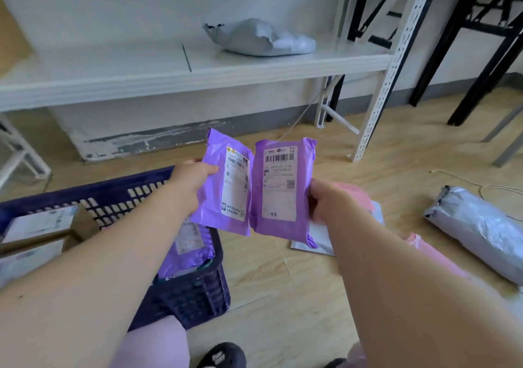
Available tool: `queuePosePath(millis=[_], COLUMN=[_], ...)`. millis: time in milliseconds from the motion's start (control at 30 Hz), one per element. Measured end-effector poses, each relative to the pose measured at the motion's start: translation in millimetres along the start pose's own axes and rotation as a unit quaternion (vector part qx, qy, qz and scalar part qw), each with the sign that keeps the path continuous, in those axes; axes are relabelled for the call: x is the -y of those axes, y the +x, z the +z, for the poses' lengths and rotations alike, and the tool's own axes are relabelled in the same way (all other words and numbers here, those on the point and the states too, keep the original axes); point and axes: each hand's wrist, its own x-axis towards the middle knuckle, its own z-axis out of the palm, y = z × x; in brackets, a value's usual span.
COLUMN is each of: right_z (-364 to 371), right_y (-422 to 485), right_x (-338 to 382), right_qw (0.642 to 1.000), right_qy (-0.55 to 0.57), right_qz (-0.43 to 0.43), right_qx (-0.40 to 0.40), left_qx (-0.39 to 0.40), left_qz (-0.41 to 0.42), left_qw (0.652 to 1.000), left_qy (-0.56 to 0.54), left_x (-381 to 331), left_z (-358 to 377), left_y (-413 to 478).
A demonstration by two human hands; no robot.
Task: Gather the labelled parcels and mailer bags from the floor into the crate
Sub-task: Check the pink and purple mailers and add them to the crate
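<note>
The left hand [195, 179] grips the left purple mailer [219, 197] by its outer edge, crate [198, 297] just below, while the right hand [325, 202] grips the right purple mailer [280, 189] (both probably light, soft, slippery).

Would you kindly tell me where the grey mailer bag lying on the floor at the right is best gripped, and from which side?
Take the grey bag round its middle, coming from above. It lies flat on the floor as a long roll, so fingers can wrap across its narrow width; its gathered end looks crumpled and may slip. The right hand, nearest, holds a purple mailer.
</note>
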Motion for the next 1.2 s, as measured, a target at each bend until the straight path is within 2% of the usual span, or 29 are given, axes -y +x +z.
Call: queuePosePath(millis=[200,400,467,567,700,833,900,1000,1100,1200], right_z=[52,98,113,133,152,171,184,203,216,228], right_y=[-40,-60,-66,-72,-80,-85,-83,-71,-54,-41], right_x=[-9,-4,-4,-1,6,1,-5,-14,-23,-28], right_qw=[0.998,0.997,0.995,0.990,0.962,0.904,0.901,0.907,0.905,0.902], right_qy=[-0.032,0.002,0.023,-0.004,-0.065,-0.190,-0.184,-0.218,-0.251,-0.262], right_qz=[0.010,0.000,-0.012,-0.049,-0.066,-0.148,-0.182,-0.246,-0.257,-0.256], right_qx=[0.050,0.073,0.096,0.136,0.258,0.353,0.349,0.264,0.226,0.230], left_qx=[0.038,0.095,0.086,0.049,-0.001,-0.037,-0.036,-0.039,-0.040,-0.043], left_qz=[-0.048,-0.001,0.019,0.046,0.051,0.041,0.043,0.035,0.033,0.039], left_qw=[0.998,0.994,0.994,0.995,0.993,0.990,0.990,0.993,0.996,0.996], left_qy=[-0.035,-0.057,-0.058,-0.071,-0.107,-0.128,-0.131,-0.108,-0.077,-0.072], left_x=[1,-7,-6,-8,-8,-7,-5,4,14,15], left_z=[-41,-42,-44,-55,-79,-102,-112,-126,-139,-148], left_y=[-22,-32,-27,-18,-4,4,7,11,19,27])
